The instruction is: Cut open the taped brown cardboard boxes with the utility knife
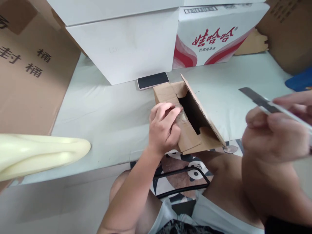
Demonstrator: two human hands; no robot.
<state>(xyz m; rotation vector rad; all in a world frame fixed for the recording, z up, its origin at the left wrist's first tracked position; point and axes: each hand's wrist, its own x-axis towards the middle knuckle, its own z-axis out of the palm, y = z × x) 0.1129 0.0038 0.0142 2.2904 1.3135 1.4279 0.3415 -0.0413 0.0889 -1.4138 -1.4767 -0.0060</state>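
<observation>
A small brown cardboard box (191, 138) stands at the table's near edge, one flap raised on its right side and a dark gap along its top. My left hand (164, 126) grips the box's left top flap, fingers curled at the edge of the gap beside torn clear tape (182, 117). Off to the right and apart from the box, my right hand (275, 133) is closed around a utility knife (264, 103) with its blade out, pointing left. The inside of the box is too dark to make out.
Behind the box lies a phone (153, 80), against a large white carton (126, 48). A white and red carton (209, 39) stands beside it. At left are a big brown carton (31, 81) and a pale yellow smooth object (46, 154). Something blue (299, 79) sits far right.
</observation>
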